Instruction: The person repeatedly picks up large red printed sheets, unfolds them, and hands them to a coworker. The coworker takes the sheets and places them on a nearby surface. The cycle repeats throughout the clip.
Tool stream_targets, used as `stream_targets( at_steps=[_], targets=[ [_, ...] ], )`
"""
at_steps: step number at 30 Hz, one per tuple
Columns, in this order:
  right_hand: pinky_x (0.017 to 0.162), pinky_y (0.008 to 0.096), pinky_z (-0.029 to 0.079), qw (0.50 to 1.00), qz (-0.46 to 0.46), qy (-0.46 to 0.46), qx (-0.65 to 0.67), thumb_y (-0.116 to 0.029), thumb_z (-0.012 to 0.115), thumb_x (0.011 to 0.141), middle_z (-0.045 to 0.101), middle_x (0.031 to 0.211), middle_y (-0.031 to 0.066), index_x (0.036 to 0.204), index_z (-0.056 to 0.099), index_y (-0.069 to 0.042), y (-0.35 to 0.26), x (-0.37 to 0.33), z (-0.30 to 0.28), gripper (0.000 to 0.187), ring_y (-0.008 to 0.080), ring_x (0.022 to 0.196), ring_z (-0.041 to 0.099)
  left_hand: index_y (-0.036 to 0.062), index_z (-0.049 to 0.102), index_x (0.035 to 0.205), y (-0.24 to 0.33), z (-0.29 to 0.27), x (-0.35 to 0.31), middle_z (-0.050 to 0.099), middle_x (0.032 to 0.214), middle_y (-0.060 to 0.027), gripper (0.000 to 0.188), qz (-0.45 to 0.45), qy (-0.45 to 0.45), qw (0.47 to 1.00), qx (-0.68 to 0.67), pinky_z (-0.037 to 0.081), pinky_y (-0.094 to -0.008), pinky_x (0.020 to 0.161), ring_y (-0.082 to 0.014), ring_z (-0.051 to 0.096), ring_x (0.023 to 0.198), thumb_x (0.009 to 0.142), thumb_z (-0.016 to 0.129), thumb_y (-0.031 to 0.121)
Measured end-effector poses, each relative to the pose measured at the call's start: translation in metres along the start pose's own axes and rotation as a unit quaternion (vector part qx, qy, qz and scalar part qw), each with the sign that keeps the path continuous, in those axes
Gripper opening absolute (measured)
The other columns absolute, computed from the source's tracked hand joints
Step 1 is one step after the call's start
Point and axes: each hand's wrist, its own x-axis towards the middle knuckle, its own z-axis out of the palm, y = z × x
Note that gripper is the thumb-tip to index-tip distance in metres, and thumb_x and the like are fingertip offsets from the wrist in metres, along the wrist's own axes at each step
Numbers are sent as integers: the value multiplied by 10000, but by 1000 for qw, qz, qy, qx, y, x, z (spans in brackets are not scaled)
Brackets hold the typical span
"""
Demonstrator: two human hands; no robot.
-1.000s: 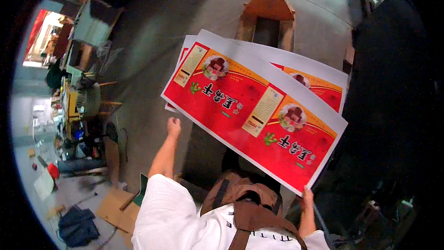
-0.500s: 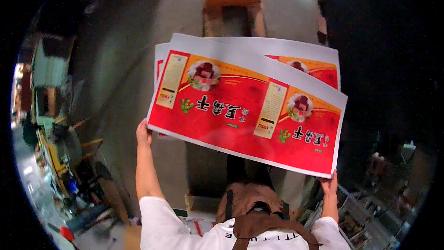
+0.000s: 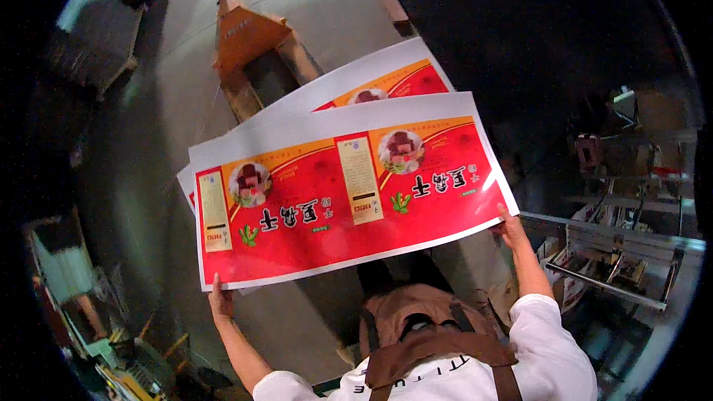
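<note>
Pinching the near-left corner of a red printed sheet, the left hand keeps its thumb on top; the right hand pinches the near-right corner. The fingers underneath are mostly hidden. The sheet lies spread between the 2 hands, in front of the brown apron. At least 1 similar sheet shows beneath, askew, jutting past its far edge. Beyond stands an orange pallet truck on the grey floor.
</note>
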Motion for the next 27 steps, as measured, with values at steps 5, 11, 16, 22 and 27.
stream_targets(
  at_steps=[5, 11, 16, 22, 27],
  targets=[
    [673, 333, 478, 993, -114, 29, 30, -212, 583, 787, 577, 979, 62, 1087, 507, -22, 12, 0, -2, 363, 168, 849, 563, 40, 364, 1201, 29, 41, -27, 480, 1112, -86, 538, 132, -28, 986, 99, 464, -354, 719, -218, 519, 934, 770, 620, 237],
    [606, 348, 448, 972, -209, 88, -57, -311, 608, 758, 621, 737, 117, 844, 591, 50, -23, -59, 30, 371, 190, 682, 589, 13, 438, 1103, 79, 153, -145, 510, 987, -92, 400, 296, 5, 929, 223, 449, -306, 612, -166, 509, 803, 793, 595, 212],
    [629, 305, 448, 959, -281, -21, -35, -234, 580, 792, 625, 751, 103, 950, 579, 19, -53, -116, 23, 298, 114, 702, 550, -25, 554, 825, 97, 276, -266, 521, 650, -10, 179, 460, -171, 773, 402, 383, -273, 506, -88, 432, 574, 823, 543, 153],
    [654, 382, 447, 898, -397, -174, 82, -246, 515, 822, 613, 769, 188, 953, 566, 7, -91, -192, -33, 289, 240, 703, 602, -20, 560, 950, 103, 398, -445, 604, 700, -122, 195, 464, -308, 567, 607, 432, -284, 595, -140, 532, 618, 774, 537, 62],
    [705, 367, 446, 892, -413, -161, 89, -196, 521, 812, 608, 869, 200, 991, 553, 10, -63, -186, -97, 274, 250, 783, 595, 104, 430, 1200, 21, 485, -546, 562, 725, -233, 457, 418, -432, 299, 741, 465, -396, 608, -364, 572, 710, 760, 540, 157]
  ],
)
